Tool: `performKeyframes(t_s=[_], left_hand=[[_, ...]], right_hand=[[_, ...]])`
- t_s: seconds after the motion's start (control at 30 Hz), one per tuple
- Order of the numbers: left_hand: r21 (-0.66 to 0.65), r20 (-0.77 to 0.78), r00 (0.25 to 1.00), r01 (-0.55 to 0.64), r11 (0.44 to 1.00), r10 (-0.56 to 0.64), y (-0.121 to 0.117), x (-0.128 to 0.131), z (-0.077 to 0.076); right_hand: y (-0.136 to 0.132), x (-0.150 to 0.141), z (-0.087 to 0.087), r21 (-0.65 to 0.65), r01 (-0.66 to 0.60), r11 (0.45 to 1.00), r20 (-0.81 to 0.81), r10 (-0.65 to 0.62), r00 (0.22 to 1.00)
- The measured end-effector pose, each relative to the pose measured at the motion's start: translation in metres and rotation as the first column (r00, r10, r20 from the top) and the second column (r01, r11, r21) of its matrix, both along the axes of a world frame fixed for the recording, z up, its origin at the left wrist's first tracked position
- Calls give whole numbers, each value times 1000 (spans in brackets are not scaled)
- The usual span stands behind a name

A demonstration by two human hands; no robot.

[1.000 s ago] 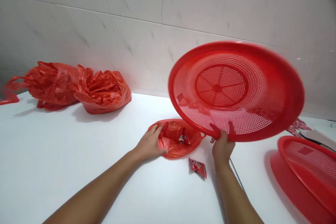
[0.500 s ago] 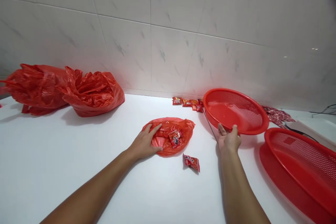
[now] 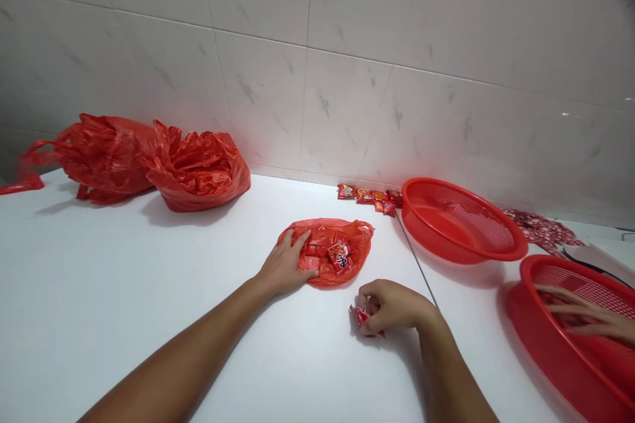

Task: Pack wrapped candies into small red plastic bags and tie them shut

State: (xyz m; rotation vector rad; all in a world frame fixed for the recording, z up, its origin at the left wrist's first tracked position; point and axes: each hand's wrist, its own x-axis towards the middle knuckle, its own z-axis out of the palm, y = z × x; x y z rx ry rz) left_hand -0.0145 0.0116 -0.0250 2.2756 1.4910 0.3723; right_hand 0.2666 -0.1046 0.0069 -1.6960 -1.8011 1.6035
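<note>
My left hand (image 3: 288, 266) rests on the left edge of a small red plastic bag (image 3: 364, 254), its fingers and thumb spread apart. The bag lies open on the white table, with a red snack packet (image 3: 340, 258) showing on top of other packets inside. Just right of and nearer than the bag, my right hand (image 3: 394, 306) has its thumb and fingers closed around another red snack packet (image 3: 361, 317). That packet is at the table surface, partly hidden by the fingers.
Behind stand a red mesh basket (image 3: 461, 254) and several small packets (image 3: 367, 197). A second red basket (image 3: 550, 344) at the right has another person's hand (image 3: 590, 314) in it. Two bulky red bags (image 3: 198, 192) (image 3: 112, 158) sit at the back left, by the tiled wall (image 3: 258, 92).
My right hand has let go of the round basket's rim and come nearer, onto the loose packet. Another person's hand has appeared in the right basket. My left hand stays at the bag.
</note>
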Motion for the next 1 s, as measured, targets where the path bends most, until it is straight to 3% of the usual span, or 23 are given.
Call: performKeyframes(t_s=[0.1,0.17,0.27,0.33,0.4,0.47,0.6,0.67,0.73,0.87,1.0], left_hand=[[14,14,1000,28,1000,-28,-1,0,0],[27,23,998,54,998,-55,-1,-1,-1],[25,38,993,108,994,-109,-2,-2,-4],[23,59,988,139,990,-140,-4,-2,-6],[42,99,980,166,985,-170,-5,-1,-8],[78,163,967,183,980,-194,-6,0,-8],[224,330,922,133,966,-203,-6,2,-3],[307,406,893,66,949,-193,-5,2,1],[365,459,868,11,931,-190,-4,3,4],[454,503,834,-33,890,-226,-2,3,5],[562,494,822,-55,825,-282,1,2,0]], right_hand=[[0,2,3,40,-45,998,-380,57,923],[1,5,-1,152,117,981,-626,3,780],[4,2,-8,243,467,850,-790,-106,604],[8,-7,-10,298,549,781,-741,-173,649],[13,-19,-8,437,533,725,-556,-248,793],[15,-28,-4,585,510,630,-354,-368,860],[18,-19,-2,731,603,318,-298,-647,702],[21,-7,-7,752,615,237,-283,-726,626],[26,4,-14,743,618,255,-240,-761,603],[37,4,-27,740,596,311,-202,-743,638],[48,-12,-22,731,638,240,-307,-719,623]])
